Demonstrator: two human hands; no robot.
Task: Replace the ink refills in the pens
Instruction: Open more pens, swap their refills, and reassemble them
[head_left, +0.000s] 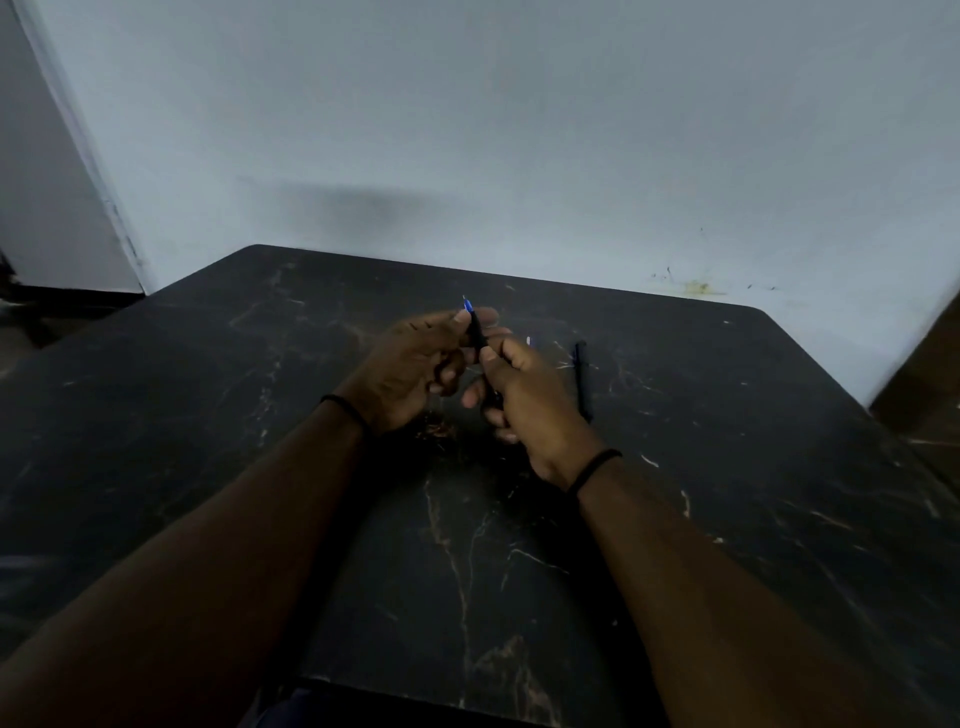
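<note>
Both hands hold one black pen (476, 332) above the middle of the dark marble table (208, 415). My left hand (415, 364) pinches its upper end, where a blue tip with a thin metal point (467, 303) sticks out past the fingers. My right hand (524, 400) grips the lower part of the barrel, which is hidden in the palm. A second black pen (583, 379) lies on the table just right of my right hand. A small white and blue piece (529, 341) shows behind my right hand's knuckles; what it is cannot be told.
A pale wall stands right behind the table's far edge. The table's near edge (415, 686) runs close to my body. Dark bands sit on both wrists. A brown surface (924, 384) borders the table at the far right.
</note>
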